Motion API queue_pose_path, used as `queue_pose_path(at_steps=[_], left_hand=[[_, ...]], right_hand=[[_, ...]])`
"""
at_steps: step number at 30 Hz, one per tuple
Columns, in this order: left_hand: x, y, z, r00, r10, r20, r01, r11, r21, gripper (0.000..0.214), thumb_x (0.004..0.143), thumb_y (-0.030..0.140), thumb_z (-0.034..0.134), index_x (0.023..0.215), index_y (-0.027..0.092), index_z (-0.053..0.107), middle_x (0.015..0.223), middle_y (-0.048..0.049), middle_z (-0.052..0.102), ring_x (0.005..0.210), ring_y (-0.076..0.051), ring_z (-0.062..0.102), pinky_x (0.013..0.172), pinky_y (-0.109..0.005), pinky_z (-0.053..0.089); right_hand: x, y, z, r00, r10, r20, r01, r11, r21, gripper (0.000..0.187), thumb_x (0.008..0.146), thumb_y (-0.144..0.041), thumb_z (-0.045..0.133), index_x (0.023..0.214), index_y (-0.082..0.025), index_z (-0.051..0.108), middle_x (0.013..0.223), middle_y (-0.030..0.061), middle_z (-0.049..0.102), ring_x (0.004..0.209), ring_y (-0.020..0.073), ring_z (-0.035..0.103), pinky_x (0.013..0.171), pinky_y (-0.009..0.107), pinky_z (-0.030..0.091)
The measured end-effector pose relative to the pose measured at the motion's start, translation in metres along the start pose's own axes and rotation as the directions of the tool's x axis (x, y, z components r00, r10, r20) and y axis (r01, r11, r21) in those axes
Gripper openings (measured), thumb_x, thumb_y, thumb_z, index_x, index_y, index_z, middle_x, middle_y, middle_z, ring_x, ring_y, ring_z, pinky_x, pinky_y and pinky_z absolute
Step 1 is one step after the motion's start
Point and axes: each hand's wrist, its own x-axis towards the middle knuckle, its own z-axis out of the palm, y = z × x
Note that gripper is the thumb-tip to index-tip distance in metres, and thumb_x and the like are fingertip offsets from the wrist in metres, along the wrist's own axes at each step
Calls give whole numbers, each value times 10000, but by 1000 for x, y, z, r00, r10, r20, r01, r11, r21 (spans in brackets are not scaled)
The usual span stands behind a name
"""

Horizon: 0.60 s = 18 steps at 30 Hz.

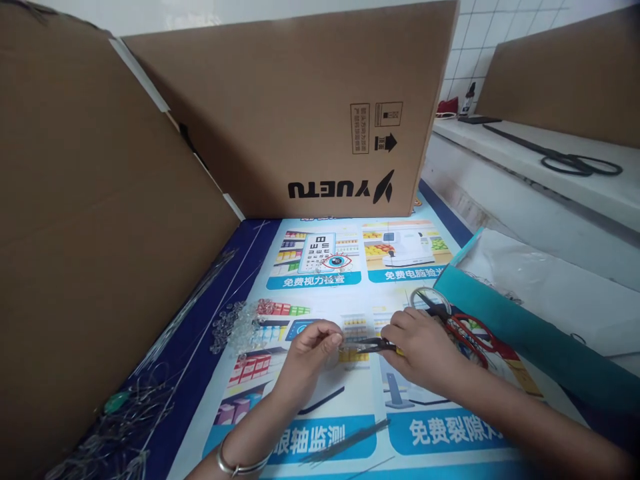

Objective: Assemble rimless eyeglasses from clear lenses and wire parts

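Note:
My left hand is pinched shut on a small clear piece I cannot make out. My right hand grips dark pliers whose tips point left and meet the piece at my left fingertips. Both hands hover low over a printed poster that covers the table. A heap of small clear beads lies just left of my left hand. A bundle of thin wires rests on the poster below my hands. A silver bangle sits on my left wrist.
Red-handled scissors lie behind my right hand. Cardboard sheets wall the left and back. Bent wire pieces pile along the left wall. A teal box with plastic stands right. Black scissors lie on a white ledge.

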Motion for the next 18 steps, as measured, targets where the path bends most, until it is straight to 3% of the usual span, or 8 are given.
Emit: queue_pose_path(at_steps=[11, 18], left_hand=[[-8, -1, 4, 980, 198, 35, -201, 974, 107, 40, 806, 192, 568, 801, 205, 606, 760, -14, 542, 744, -152, 501, 713, -277, 389], [-7, -3, 2, 955, 285, 76, -294, 941, 166, 55, 803, 178, 574, 826, 190, 621, 814, -37, 572, 807, -176, 524, 735, -300, 409]], right_hand=[[0, -18, -11, 997, 46, -60, -53, 990, -132, 180, 793, -350, 540, 830, -189, 612, 833, 103, 562, 825, 261, 461, 682, 365, 290], [-1, -20, -14, 998, 55, -25, -57, 990, -127, 168, 817, -344, 518, 820, -200, 605, 828, 80, 585, 826, 239, 481, 679, 340, 292]])
